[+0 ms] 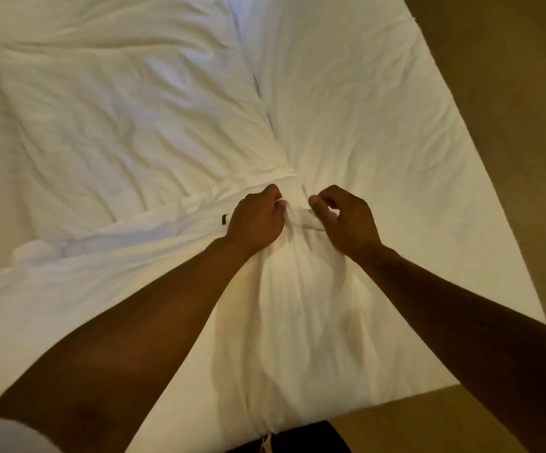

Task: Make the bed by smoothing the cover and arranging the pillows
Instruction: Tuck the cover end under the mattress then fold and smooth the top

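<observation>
A white, heavily creased cover (128,132) lies over the left and middle of the bed, its folded edge running from the lower left toward the centre. Both hands meet at that edge near the bed's middle. My left hand (255,220) is clenched around a bunch of the cover's fabric. My right hand (347,220) pinches a thin strip of the same fabric between thumb and fingers, close beside the left hand. A small dark tag (224,220) sits on the cover just left of my left hand. No pillow is in view.
The white sheet (379,125) covers the mattress on the right, wrinkled toward my hands. The bed's right edge and near corner border a brown floor (510,93). Dark clothing shows at the bottom edge below the bed.
</observation>
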